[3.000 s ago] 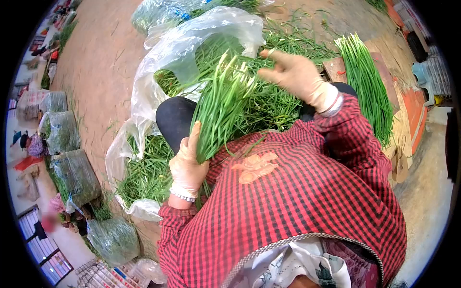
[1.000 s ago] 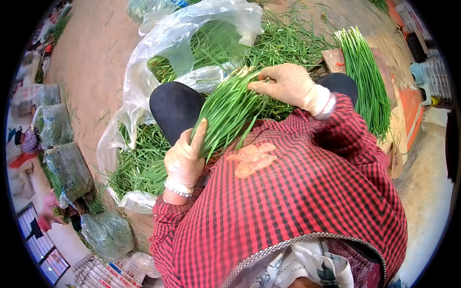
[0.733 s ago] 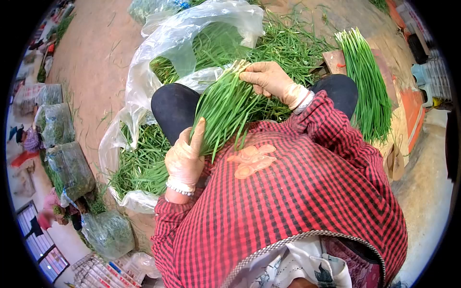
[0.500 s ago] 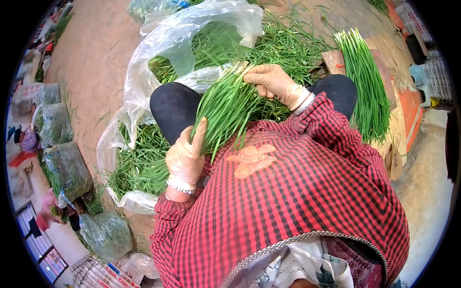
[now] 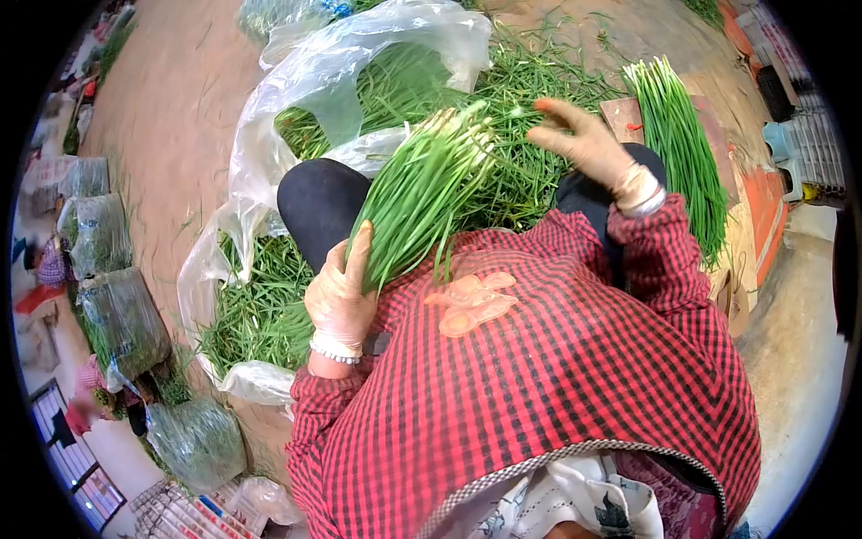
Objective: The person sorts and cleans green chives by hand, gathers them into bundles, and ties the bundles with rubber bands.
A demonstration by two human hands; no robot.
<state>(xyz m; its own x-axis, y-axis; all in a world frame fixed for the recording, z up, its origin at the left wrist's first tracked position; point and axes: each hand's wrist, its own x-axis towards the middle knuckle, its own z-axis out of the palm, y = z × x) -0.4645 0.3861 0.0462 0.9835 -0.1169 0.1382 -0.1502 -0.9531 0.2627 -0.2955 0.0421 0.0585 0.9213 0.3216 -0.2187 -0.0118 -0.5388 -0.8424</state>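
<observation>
A bunch of garlic chives (image 5: 417,193) lies across my left hand (image 5: 339,296), which is closed round its lower leafy part. The pale cut ends point up and away from me. My right hand (image 5: 588,148), gloved like the left, is off to the right of the bunch with its fingers apart and nothing visible in them. A small blurred green bit shows between the bunch's tips and that hand. Beneath the bunch is a heap of loose chives (image 5: 539,90), partly hidden by my knees.
An open clear plastic bag (image 5: 256,153) with more chives spreads ahead and to the left. A large neat bundle of chives (image 5: 678,153) rests on a board at the right. Several filled plastic bags (image 5: 121,319) line the left side, with people close to them.
My right hand has let go of the chive tips and moved right, its fingers spreading. The left hand still holds the bunch, whose tips now fan out wider.
</observation>
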